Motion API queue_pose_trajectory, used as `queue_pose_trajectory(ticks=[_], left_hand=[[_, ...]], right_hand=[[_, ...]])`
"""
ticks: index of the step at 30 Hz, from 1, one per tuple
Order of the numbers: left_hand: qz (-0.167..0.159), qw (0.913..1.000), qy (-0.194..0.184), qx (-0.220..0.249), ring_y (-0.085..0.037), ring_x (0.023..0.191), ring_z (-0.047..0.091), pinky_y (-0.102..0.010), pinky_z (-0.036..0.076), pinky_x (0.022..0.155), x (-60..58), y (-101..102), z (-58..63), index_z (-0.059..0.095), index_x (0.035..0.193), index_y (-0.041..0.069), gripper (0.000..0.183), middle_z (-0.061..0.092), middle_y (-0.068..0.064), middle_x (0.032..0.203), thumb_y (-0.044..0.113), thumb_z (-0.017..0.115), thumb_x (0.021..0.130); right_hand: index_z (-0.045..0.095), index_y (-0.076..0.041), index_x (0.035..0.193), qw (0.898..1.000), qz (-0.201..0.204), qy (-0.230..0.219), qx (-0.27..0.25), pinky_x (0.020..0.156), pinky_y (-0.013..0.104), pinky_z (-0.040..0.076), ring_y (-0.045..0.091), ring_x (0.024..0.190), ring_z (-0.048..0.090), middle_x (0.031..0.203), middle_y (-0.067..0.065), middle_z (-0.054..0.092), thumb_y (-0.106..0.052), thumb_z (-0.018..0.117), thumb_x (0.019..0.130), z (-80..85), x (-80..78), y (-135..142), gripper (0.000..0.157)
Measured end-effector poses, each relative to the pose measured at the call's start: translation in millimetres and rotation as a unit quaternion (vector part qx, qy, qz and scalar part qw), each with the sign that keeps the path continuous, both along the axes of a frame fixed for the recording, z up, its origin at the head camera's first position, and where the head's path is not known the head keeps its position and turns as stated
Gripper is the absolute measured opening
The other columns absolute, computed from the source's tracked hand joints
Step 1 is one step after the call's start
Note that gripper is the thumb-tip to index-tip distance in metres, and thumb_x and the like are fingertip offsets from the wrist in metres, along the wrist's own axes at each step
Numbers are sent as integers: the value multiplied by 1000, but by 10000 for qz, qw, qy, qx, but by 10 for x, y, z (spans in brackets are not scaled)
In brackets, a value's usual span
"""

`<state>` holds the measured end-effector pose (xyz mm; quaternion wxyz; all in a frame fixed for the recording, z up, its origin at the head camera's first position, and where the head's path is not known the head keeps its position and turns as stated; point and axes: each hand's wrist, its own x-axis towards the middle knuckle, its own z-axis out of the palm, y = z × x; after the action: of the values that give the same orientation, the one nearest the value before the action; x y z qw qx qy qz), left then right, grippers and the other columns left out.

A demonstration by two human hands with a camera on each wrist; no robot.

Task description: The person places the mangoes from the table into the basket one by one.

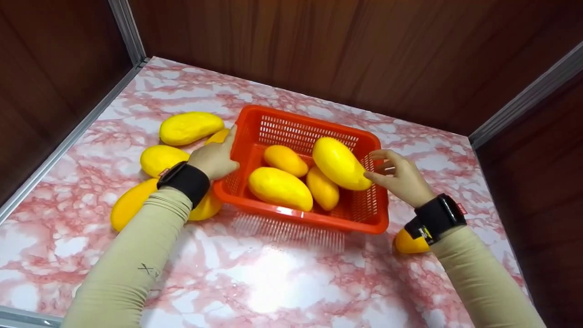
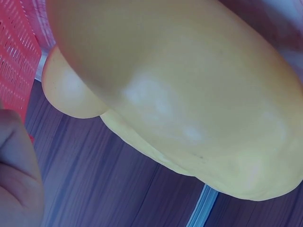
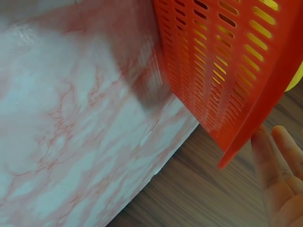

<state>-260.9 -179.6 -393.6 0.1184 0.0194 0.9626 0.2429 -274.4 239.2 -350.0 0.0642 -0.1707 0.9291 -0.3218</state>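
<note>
An orange-red plastic basket (image 1: 300,218) with slotted walls holds several yellow mangoes. One large mango (image 1: 339,161) lies on top at the right, over a smaller mango (image 1: 322,189). My left hand (image 1: 214,159) grips the basket's left rim, thumb over the edge. At the right rim is my right hand (image 1: 401,177), fingers spread and loosely bent, thumb tip at the end of the top mango. The right wrist view shows its fingers (image 3: 270,161) beside the rim. In the left wrist view, a mango (image 2: 189,94) close to the camera covers most of the picture.
Several mangoes lie left of the basket, including one at the back (image 1: 191,127) and one partly under the left forearm (image 1: 132,207). Another mango (image 1: 410,242) sits beneath the right wrist. Brown wood-grain panels (image 1: 300,54) enclose the pink-marbled tabletop (image 1: 218,282).
</note>
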Motion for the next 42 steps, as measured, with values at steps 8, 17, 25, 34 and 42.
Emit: queue_pose_trajectory(ticks=[8, 17, 25, 34, 42], left_hand=[[18, 9999, 107, -3, -35, 90, 63, -47, 47, 81, 5, 10, -19, -3, 161, 25, 94, 64, -19, 97, 27, 57, 87], [28, 10000, 34, 14, -35, 90, 63, -47, 47, 82, 2, -1, -16, -4, 160, 26, 94, 64, -18, 95, 26, 56, 88], [14, 10000, 0, 42, -35, 91, 62, -47, 47, 83, 14, -2, -3, -5, 160, 26, 94, 64, -18, 97, 26, 56, 88], [-2, 10000, 37, 46, -35, 92, 63, -48, 47, 83, 23, 0, 4, -4, 160, 26, 93, 64, -20, 98, 26, 56, 89], [8, 10000, 15, 20, -37, 102, 62, -52, 46, 89, 15, -5, 7, -3, 161, 26, 92, 63, -24, 117, 27, 56, 90]], right_hand=[[51, -5, 140, 9999, -108, -49, 52, 92, 53, 52, 37, 111, 62, 137, 18, 57, -40, 69, 91, 9, 66, 122, 63], [50, -8, 142, 9993, -226, 118, 272, 92, 46, 52, 33, 110, 62, 136, 18, 58, -43, 69, 91, -56, 139, 336, 65], [51, -5, 139, 9984, -264, -62, 492, 93, 53, 50, 36, 112, 61, 136, 20, 57, -46, 67, 91, -142, 225, 551, 65], [54, -2, 135, 9948, -206, -406, 907, 94, 59, 49, 43, 115, 57, 136, 22, 57, -49, 67, 90, -204, 315, 756, 67], [55, 0, 135, 9885, 24, -692, 1345, 94, 60, 44, 45, 117, 53, 132, 25, 59, -47, 71, 87, -273, 391, 927, 69]])
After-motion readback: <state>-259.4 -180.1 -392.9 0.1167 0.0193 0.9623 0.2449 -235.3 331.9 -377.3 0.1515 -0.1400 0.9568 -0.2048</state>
